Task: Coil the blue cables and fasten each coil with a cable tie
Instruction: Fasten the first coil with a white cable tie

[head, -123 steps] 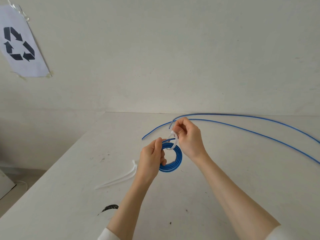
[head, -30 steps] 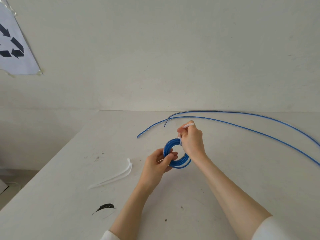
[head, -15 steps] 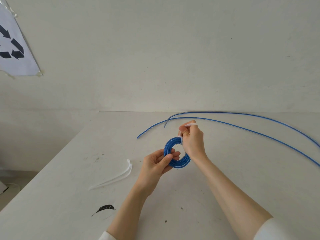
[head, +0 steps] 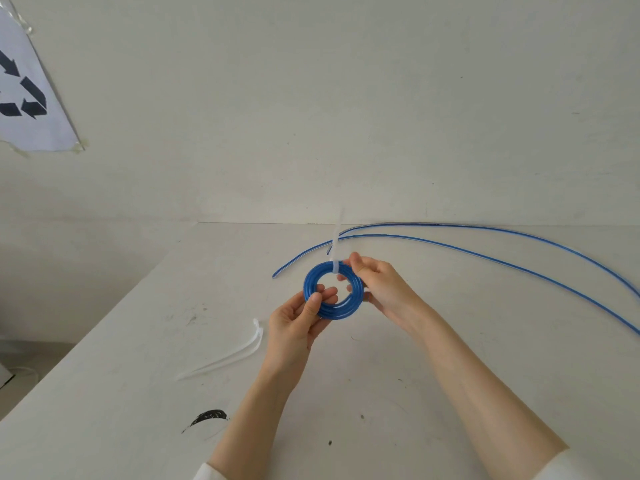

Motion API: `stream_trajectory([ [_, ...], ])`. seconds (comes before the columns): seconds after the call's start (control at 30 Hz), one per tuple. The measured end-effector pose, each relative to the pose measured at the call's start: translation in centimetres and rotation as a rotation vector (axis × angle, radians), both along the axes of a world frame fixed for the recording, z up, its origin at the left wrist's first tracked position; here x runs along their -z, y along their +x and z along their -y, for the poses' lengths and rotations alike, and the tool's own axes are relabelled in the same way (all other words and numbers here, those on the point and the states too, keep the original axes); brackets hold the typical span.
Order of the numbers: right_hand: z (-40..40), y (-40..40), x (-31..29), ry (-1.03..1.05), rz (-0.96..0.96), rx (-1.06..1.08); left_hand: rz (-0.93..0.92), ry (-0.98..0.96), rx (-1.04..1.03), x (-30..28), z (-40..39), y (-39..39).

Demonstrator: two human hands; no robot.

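Note:
A small blue cable coil (head: 341, 310) is held above the white table (head: 138, 358). My left hand (head: 298, 320) pinches its lower left side between thumb and fingers. My right hand (head: 381, 289) grips its right side, fingers through the ring. A white cable tie (head: 336, 244) is cinched round the top of the coil, its long tail sticking straight up. Two loose blue cables (head: 485, 251) lie uncoiled across the far right of the table.
Spare white cable ties (head: 228, 355) lie on the table left of my left hand. A black mark (head: 207, 418) sits near the front edge. A recycling sign (head: 24, 95) hangs on the wall at upper left. The table's left edge drops off.
The right hand has let go of the tie's tail, which now stands upright, and has moved down onto the coil's right side. The coil has turned more face-on to me.

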State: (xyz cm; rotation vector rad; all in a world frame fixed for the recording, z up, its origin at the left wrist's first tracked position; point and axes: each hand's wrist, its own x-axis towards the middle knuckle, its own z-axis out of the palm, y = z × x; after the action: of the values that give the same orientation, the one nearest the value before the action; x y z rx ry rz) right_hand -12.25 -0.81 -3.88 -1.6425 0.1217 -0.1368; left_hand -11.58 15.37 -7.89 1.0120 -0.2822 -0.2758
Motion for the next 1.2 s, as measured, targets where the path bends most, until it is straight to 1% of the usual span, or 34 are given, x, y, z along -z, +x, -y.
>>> stream_trajectory([
  [0.07, 0.2, -0.4, 0.2, 0.082, -0.059, -0.074, -0.026, -0.060, -0.044, 0.0, -0.1, 0.3],
  [0.13, 0.3, -0.5, 0.4, 0.157, -0.058, -0.090, -0.045, -0.098, -0.074, 0.0, -0.3, 0.6],
  [0.33, -0.4, 0.0, 0.7, 0.193, -0.035, -0.037, -0.081, -0.096, -0.071, -0.1, -0.4, 0.7],
  [0.53, -0.8, 1.2, 1.1, 0.312, -0.159, -0.039, -0.157, 0.179, -0.056, -0.5, -1.9, 1.9],
  [0.6, -1.1, 1.9, 1.3, 0.334, -0.197, -0.036, -0.150, 0.278, -0.060, -1.3, -2.6, 2.9],
  [0.67, -1.6, 2.8, 1.7, 0.322, -0.189, -0.030, -0.124, 0.378, -0.095, -2.1, -3.1, 4.4],
  [0.77, -2.8, 4.5, 2.4, 0.169, -0.102, 0.041, -0.132, 0.459, -0.137, -3.1, -3.9, 7.1],
  [0.9, -3.7, 6.3, 3.5, -0.137, -0.052, 0.193, -0.279, 0.362, -0.238, -3.0, -5.2, 11.1],
  [0.97, -3.4, 7.0, 4.1, -0.314, -0.015, 0.244, -0.339, 0.384, -0.314, -2.2, -6.1, 13.0],
  [1.07, -2.4, 8.1, 5.1, -0.484, -0.009, 0.277, -0.350, 0.561, -0.446, -0.3, -7.3, 15.4],
  [1.2, -0.7, 10.0, 5.7, -0.596, -0.029, 0.322, -0.253, 0.826, -0.604, 0.6, -8.3, 18.0],
])
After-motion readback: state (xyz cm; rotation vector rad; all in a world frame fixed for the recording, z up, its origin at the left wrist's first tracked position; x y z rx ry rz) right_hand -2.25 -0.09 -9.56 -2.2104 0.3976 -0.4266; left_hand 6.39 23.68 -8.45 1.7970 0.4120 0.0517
